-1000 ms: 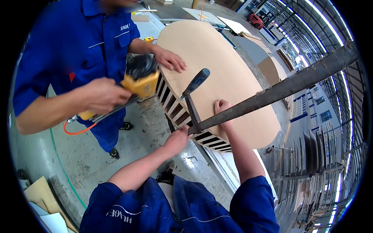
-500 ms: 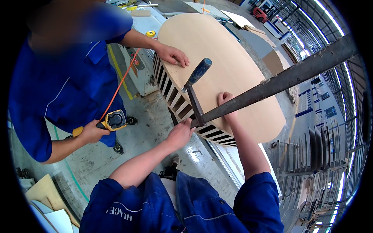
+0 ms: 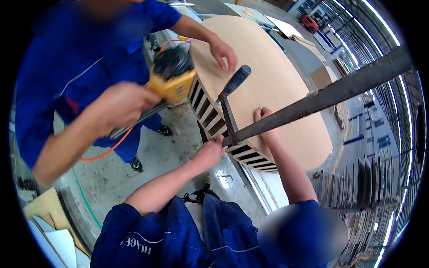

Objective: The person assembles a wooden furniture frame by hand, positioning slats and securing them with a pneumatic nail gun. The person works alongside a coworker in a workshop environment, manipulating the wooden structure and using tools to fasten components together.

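Note:
A long steel bar clamp (image 3: 313,102) with a blue handle (image 3: 237,81) reaches over a pale wooden panel (image 3: 263,53) with rounded ends. The panel forms the top of a piece with dark-gapped slats (image 3: 205,112) along its side. My left hand (image 3: 208,154) is closed round the near end of the clamp, at the panel's edge. On the panel top rests my right hand (image 3: 264,117), fingers curled; the bar crosses in front of it and hides whatever it may hold. To the left, a co-worker's hand (image 3: 125,105) grips a yellow and black nail gun (image 3: 174,82).
The co-worker's other hand (image 3: 222,51) hovers at the panel's left part. An orange hose (image 3: 109,152) hangs in a loop below the nail gun. Board offcuts (image 3: 53,236) stand at the lower left, and stacked sheets (image 3: 357,178) at the right.
The co-worker has raised the nail gun toward the panel's slatted side, and their other hand has shifted right. Both my hands and the clamp keep their places on the piece.

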A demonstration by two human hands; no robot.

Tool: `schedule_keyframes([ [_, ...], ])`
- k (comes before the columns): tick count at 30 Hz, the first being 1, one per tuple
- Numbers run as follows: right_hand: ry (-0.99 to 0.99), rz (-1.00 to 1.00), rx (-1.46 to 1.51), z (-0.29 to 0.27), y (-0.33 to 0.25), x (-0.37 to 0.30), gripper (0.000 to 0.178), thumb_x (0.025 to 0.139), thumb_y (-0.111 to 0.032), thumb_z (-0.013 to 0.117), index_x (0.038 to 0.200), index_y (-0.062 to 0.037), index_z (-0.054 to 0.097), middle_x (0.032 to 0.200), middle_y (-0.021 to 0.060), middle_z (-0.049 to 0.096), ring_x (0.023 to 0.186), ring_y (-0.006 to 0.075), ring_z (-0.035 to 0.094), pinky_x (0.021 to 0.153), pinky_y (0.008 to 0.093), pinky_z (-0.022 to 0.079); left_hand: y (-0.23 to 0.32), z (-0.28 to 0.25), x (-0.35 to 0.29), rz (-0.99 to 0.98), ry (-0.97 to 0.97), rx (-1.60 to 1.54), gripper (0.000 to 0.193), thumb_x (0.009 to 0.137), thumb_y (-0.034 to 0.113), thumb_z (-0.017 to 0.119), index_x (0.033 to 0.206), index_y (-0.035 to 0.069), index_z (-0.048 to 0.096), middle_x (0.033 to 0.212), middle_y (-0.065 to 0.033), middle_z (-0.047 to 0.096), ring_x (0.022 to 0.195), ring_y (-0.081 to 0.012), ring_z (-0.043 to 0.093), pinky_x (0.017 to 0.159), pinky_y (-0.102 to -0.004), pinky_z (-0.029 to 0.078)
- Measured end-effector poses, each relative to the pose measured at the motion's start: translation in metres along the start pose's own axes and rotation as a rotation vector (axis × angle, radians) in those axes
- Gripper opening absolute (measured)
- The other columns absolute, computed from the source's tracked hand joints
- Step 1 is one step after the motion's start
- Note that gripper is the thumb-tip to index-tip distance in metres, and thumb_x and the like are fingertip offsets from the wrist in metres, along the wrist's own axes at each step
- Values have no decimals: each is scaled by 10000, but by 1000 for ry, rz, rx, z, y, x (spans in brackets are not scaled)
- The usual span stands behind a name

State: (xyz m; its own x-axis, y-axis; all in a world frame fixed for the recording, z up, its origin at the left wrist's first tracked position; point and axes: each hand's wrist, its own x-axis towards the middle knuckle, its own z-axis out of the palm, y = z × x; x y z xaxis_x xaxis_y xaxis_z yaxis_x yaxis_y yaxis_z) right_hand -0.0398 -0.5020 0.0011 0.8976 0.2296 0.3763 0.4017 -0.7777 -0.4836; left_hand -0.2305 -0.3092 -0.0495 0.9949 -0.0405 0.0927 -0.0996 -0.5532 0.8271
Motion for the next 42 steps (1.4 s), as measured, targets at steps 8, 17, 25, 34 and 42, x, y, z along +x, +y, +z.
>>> schedule_keyframes([
  [8, -390, -550, -62, -17, -47, 12, 329, 980, -224, 580, 709, -45, 531, 612, 161, 530, 586, 314, 557, 569, 453, 431, 21, -3, -13, -147, 147, -9, 253, 948, 136, 564, 1107, -34, 465, 1093, -290, 616, 1019, -458, 632, 875, -512, 527],
  [17, -479, -554, 43, -14, -48, 8, 364, 981, -213, 598, 672, -34, 529, 566, 130, 525, 485, 220, 517, 514, 379, 431, 22, 19, -19, -219, 293, -70, 335, 932, 139, 557, 1227, -1, 482, 1164, -254, 617, 1021, -444, 640, 876, -511, 536],
  [25, -372, -528, -66, -13, -44, 7, 371, 965, -233, 601, 652, -36, 565, 540, 159, 542, 445, 274, 544, 494, 400, 445, 20, 10, -20, -91, 255, -34, 290, 853, 14, 523, 1114, -107, 490, 1064, -247, 617, 1060, -387, 626, 922, -434, 529],
  [34, -244, -343, -215, -9, -41, 5, 367, 956, -247, 602, 671, -16, 617, 571, 183, 582, 468, 306, 595, 500, 400, 473, -4, 19, -15, 4, 245, -20, 267, 879, 48, 510, 1109, -83, 483, 1035, -257, 622, 1030, -410, 625, 916, -449, 516],
  [42, -254, -341, -211, -7, -37, 9, 365, 955, -241, 592, 670, -17, 630, 571, 178, 594, 469, 296, 603, 504, 392, 479, -7, 22, -14, 17, 279, -18, 271, 875, 30, 491, 1124, -75, 495, 1045, -251, 624, 1059, -412, 614, 958, -452, 494],
])
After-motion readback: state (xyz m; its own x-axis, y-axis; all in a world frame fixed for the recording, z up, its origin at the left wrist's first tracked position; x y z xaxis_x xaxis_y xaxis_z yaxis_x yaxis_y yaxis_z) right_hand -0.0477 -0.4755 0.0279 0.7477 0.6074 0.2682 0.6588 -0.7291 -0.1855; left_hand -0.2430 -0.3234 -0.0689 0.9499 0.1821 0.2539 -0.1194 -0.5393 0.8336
